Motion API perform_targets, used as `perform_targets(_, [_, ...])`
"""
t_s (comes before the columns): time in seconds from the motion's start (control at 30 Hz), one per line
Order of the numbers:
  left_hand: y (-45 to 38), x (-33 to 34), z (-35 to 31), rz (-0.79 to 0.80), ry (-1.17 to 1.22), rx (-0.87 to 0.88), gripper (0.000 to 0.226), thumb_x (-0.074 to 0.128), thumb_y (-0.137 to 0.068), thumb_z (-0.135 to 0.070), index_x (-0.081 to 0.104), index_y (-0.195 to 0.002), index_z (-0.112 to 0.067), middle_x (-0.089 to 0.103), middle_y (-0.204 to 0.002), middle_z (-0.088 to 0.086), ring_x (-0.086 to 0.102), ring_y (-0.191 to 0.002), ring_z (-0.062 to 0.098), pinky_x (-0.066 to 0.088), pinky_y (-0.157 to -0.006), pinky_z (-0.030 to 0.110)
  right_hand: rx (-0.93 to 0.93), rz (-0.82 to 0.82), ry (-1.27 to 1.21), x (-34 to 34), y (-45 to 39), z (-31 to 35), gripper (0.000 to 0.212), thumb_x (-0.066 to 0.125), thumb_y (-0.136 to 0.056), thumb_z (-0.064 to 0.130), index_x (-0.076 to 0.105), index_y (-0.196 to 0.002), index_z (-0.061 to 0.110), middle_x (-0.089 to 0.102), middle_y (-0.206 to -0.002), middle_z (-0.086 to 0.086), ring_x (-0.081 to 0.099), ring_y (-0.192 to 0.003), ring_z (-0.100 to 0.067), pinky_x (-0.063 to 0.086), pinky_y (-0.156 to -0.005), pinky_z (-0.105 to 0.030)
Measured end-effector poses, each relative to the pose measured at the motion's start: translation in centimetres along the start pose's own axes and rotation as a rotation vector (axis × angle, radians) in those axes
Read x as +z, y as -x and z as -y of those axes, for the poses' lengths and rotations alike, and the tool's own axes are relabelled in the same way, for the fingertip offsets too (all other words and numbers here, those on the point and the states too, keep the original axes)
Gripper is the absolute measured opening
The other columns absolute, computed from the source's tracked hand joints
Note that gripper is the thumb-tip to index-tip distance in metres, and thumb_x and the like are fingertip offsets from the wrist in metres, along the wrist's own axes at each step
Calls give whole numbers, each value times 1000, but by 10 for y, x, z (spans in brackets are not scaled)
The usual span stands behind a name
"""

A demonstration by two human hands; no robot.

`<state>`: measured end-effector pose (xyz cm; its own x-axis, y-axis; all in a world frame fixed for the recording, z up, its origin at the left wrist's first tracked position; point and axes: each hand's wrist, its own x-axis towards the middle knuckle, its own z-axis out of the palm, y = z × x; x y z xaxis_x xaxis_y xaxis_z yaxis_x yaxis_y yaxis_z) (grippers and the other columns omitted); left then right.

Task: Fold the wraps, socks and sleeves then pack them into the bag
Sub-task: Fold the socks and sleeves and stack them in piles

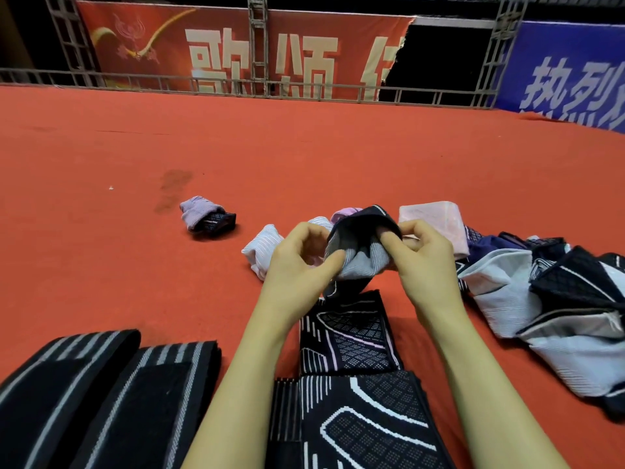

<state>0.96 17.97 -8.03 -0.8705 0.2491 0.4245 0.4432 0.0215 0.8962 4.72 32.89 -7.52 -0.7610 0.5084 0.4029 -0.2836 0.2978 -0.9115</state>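
We see two bare hands above a red carpet (304, 157). Our left hand (297, 262) and right hand (422, 255) both pinch one black and pale striped sock (362, 245), held up between them. Just beneath lie two flat black patterned sleeves (348, 333). Two folded black wraps (101, 384) sit at lower left, a rolled sock (206, 216) lies farther off, and unfolded pieces (558, 299) are heaped at right.

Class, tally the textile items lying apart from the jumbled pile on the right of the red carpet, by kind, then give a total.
Black striped wraps, front left: 2
Black patterned sleeves, front centre: 2
Rolled sock bundle lying alone: 1
Sock bundle in both hands: 1
Total: 6
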Motion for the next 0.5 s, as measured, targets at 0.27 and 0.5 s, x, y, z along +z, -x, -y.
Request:
perform_targets(0.27, [-6, -6, 11, -287, -144, -21, 23, 63, -84, -5, 54, -76, -25, 53, -61, -9, 44, -52, 0, 35, -51, 12, -9, 246, -109, -7, 1, 4, 22, 75, -73, 0, 56, -77, 11, 63, -71, -2, 60, -72, -12, 50, -72, -24])
perform_targets(0.5, [-2, -3, 9, -366, -358, 35, 23, 56, -78, 3, 43, -84, -16, 42, -55, -5, 42, -54, 14, 31, -60, 32, -117, 23, 206, 0, 5, 3, 26, 59, -74, -3, 43, -71, 17, 52, -58, -10, 47, -51, -15, 41, -58, -32])
